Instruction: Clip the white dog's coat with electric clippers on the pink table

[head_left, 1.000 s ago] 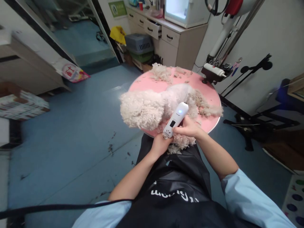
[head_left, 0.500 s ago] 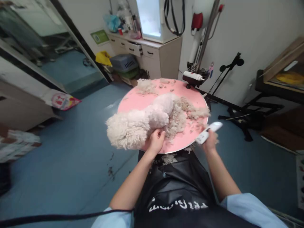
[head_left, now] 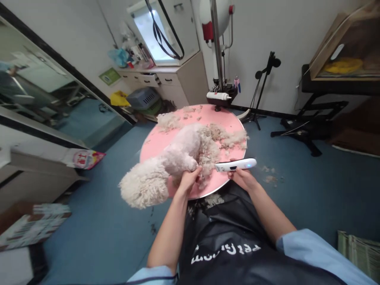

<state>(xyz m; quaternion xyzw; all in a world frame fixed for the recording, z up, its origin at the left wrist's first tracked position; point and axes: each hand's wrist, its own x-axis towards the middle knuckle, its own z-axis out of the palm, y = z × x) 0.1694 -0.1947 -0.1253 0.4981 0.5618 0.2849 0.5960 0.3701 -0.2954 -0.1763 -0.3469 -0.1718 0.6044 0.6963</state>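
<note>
A fluffy white dog [head_left: 166, 162] lies on a round pink grooming table [head_left: 154, 144], its head hanging over the near left edge. My left hand [head_left: 185, 180] is closed around the dog's leg at the table's near rim. My right hand [head_left: 242, 176] grips a white electric clipper [head_left: 235, 165] held level, its blade end pointing left toward the dog's trimmed belly. Loose clipped fur [head_left: 221, 136] is piled beside the dog and at the table's far side.
A grooming arm post [head_left: 216, 51] and a white bottle [head_left: 218, 95] stand at the table's far edge. Cabinets [head_left: 166, 83], a grey pet carrier [head_left: 145, 98] and a mirror wall lie left and behind. A black stand [head_left: 261, 87] and dark furniture are right. Fur tufts [head_left: 268, 174] litter the blue floor.
My right hand brought the clipper back from the right toward the dog, now level. My left hand shifted from the dog's body to its leg. The view has tilted upward.
</note>
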